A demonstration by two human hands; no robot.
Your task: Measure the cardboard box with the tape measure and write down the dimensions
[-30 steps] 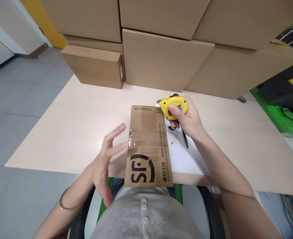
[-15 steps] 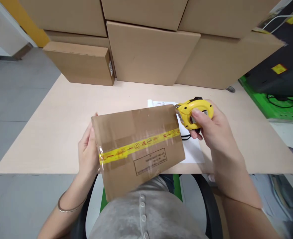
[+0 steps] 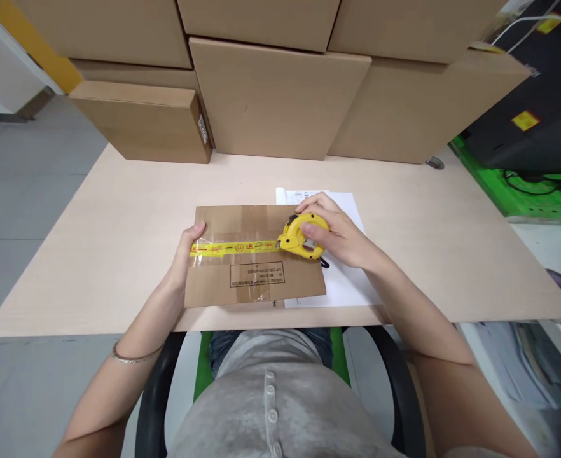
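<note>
A flat cardboard box lies across the front of the table, with a strip of yellow printed tape along it and a printed rectangle below. My left hand grips its left end, thumb on the top face and the other fingers hidden behind the edge. In my right hand is a yellow tape measure, held over the right part of the box. Its metal tip is beside the yellow tape; whether it touches the cardboard I cannot tell. White paper sheets lie partly under the box.
Large cardboard boxes are stacked along the table's back edge. A smaller box stands at the back left. To the right is a green surface with a dark case and cables. My body and a chair are at the front edge.
The box has been turned so its yellow-taped face is up and it lies sideways. My left hand went from open to gripping its end. My right hand brought the tape measure over the box.
</note>
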